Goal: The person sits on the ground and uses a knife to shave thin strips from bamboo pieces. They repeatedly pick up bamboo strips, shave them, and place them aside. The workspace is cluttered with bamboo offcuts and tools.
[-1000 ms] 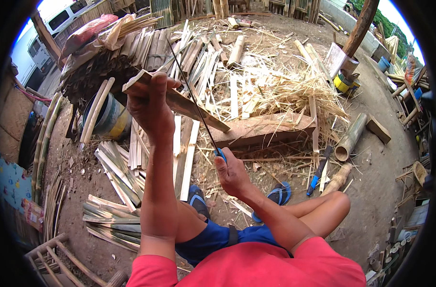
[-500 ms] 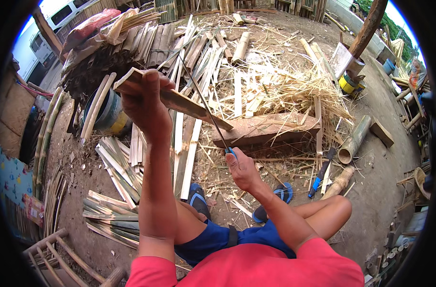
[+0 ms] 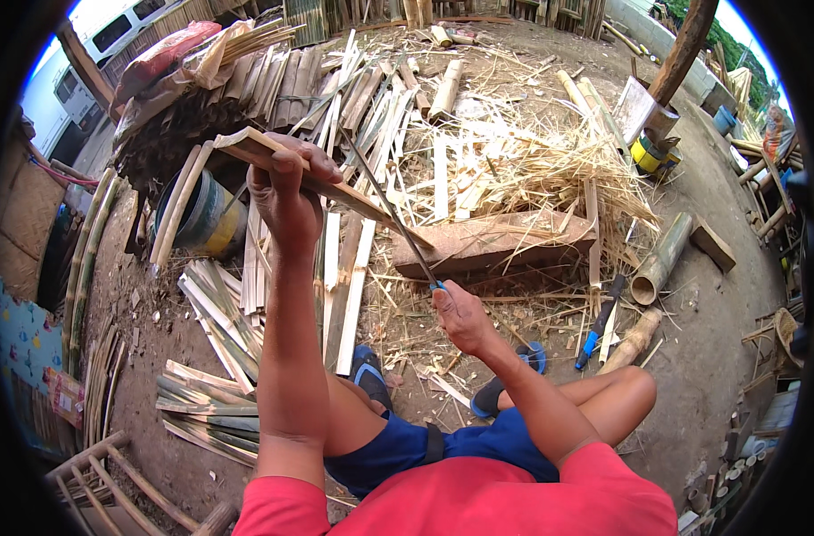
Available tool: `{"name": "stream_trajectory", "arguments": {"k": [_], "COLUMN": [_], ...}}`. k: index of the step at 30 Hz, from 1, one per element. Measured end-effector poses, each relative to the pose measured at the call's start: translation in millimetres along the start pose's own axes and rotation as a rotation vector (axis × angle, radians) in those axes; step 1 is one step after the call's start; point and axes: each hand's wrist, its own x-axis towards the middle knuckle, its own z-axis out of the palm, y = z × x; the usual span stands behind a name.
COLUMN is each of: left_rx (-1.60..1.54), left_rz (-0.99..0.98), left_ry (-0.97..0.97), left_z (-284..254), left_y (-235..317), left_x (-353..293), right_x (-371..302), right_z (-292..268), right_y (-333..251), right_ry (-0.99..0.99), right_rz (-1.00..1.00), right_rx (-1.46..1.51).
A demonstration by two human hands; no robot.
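The right hand (image 3: 465, 317), its forearm slanting toward half past ten, is closed around the blue handle of a long, thin dark metal blade (image 3: 364, 167), whose tip points to 11 o'clock. Farther out, the left hand (image 3: 286, 189), its forearm raised toward 12, grips a flat, pale-brown split-bamboo strip (image 3: 362, 204) near its upper end; the strip's long axis runs from 10 to 4 o'clock, crossed by the blade, its lower end at the left part of a reddish-brown rectangular wooden block (image 3: 514, 239).
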Motion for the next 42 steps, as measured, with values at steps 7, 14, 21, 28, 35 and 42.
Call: {"name": "stream_trajectory", "arguments": {"k": [7,14,21,28,35,42], "left_rx": [-0.052,-0.023,0.291,0.399,0.313,1.112], "left_rz": [-0.015,-0.048,-0.379,-0.516,-0.280,0.002], "left_ry": [-0.017,-0.060,-0.095,0.153,0.244,-0.230], "left_z": [-2.1,-8.1,-35.7,-80.6,-49.3,-31.5], "left_y": [-0.4,0.2,-65.2,-102.2,-66.3,-63.6], "left_x": [2.9,5.1,-33.3,-46.4,-6.9,-28.8], "right_x": [6.3,7.5,12.1,-27.1,-34.3,-45.1], "right_z": [-8.6,35.8,27.1,-14.6,-9.8,16.5], "right_y": [-64.1,60.0,224.4,206.5,188.4,153.2], "right_ry": [0.028,0.166,0.023,0.404,0.274,0.193], "right_rz": [0.129,0.077,0.504,0.567,0.581,0.575], "right_rx": [-0.080,-0.012,-0.098,-0.137,-0.126,-0.038]}}
